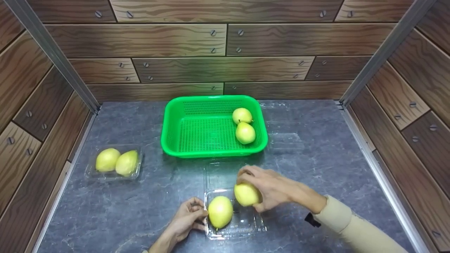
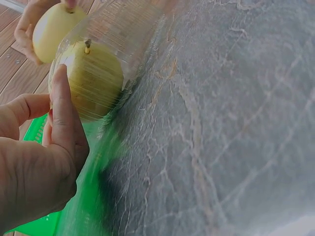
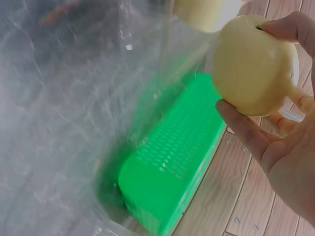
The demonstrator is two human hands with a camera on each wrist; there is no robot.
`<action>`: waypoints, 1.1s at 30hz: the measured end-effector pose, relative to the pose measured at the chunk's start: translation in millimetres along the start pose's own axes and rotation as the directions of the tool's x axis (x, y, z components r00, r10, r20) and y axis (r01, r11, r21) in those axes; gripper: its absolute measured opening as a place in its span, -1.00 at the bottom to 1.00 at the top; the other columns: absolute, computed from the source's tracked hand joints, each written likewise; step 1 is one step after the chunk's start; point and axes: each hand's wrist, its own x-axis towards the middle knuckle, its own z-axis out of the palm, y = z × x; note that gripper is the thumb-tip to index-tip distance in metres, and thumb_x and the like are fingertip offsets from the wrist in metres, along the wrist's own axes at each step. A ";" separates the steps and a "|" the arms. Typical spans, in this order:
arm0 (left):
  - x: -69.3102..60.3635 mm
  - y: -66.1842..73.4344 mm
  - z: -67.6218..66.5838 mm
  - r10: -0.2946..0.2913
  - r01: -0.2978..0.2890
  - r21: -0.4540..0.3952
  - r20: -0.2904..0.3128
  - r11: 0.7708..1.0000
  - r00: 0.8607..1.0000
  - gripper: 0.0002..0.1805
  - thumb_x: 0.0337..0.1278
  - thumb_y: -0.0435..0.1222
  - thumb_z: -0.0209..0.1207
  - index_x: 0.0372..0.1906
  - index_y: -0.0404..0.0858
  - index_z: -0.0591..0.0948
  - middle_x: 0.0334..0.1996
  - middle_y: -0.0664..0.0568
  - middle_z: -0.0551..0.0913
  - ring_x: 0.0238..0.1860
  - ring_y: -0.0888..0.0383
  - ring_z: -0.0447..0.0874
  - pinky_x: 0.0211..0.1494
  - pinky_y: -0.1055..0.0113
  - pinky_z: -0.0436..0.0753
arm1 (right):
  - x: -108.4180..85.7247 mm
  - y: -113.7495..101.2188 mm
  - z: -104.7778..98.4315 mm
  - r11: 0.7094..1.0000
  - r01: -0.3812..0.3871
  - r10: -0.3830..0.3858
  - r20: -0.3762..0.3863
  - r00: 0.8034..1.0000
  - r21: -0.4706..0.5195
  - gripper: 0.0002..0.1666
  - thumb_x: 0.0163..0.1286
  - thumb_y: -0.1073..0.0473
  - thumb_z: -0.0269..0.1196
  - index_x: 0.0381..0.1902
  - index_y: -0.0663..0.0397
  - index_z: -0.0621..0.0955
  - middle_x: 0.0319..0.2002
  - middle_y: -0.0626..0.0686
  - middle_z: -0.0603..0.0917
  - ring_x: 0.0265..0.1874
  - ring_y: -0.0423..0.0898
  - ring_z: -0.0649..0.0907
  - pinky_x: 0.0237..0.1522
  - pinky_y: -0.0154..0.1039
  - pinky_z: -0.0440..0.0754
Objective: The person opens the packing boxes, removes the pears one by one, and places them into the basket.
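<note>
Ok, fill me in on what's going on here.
A person's right hand holds one pear over an open clear box, while the left hand grips the side of that box. A second pear sits in it. Two loose pears lie in the green basket behind, and two packed pears lie in another clear box off to the left.

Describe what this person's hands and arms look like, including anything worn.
The left hand and right hand are bare, without gloves. The right arm wears a long, plain beige sleeve ending in a wide cuff. A small black piece shows beside it; what it is, I can't tell. The left sleeve is too cut off to judge.
</note>
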 end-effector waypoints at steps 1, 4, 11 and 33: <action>0.3 -0.3 0.1 -0.001 0.001 0.000 0.001 1.000 1.000 -0.75 0.12 -0.50 0.27 -0.16 -0.25 0.48 -0.45 0.13 0.59 -0.45 0.26 0.61 -0.46 0.36 0.81 | 1.0 1.4 -2.7 1.000 0.002 -0.002 -0.013 1.000 -0.006 -0.15 -0.07 0.03 0.59 0.22 -0.07 0.53 0.30 0.05 0.52 0.18 -0.03 0.60 0.11 -0.03 0.81; 0.9 -0.4 0.3 -0.005 0.005 0.001 -0.002 1.000 1.000 -0.75 0.12 -0.50 0.27 -0.16 -0.26 0.47 -0.45 0.13 0.60 -0.47 0.26 0.63 -0.46 0.36 0.81 | 4.7 6.9 -10.1 1.000 0.014 -0.014 -0.051 0.999 -0.018 -0.17 -0.07 0.04 0.59 0.21 -0.05 0.54 0.30 0.06 0.53 0.17 -0.01 0.61 0.11 -0.03 0.81; 2.1 0.3 -0.3 -0.012 0.012 0.001 -0.007 1.000 1.000 -0.74 0.11 -0.51 0.27 -0.16 -0.25 0.46 -0.45 0.13 0.58 -0.46 0.26 0.61 -0.47 0.37 0.80 | 17.3 20.7 -24.6 0.998 0.030 -0.036 -0.117 0.992 -0.053 -0.17 -0.06 0.05 0.59 0.20 -0.02 0.54 0.29 0.12 0.53 0.21 0.06 0.63 0.12 -0.01 0.82; 0.6 -0.6 3.7 -0.004 0.004 -0.003 -0.010 1.000 1.000 -0.74 0.14 -0.51 0.26 -0.14 -0.26 0.47 -0.43 0.13 0.60 -0.46 0.26 0.62 -0.47 0.35 0.81 | 92.3 87.1 -47.8 0.987 -0.157 0.146 -0.267 0.953 -0.019 -0.13 -0.03 -0.01 0.57 0.25 0.03 0.53 0.27 0.20 0.53 0.23 0.22 0.62 0.16 0.16 0.78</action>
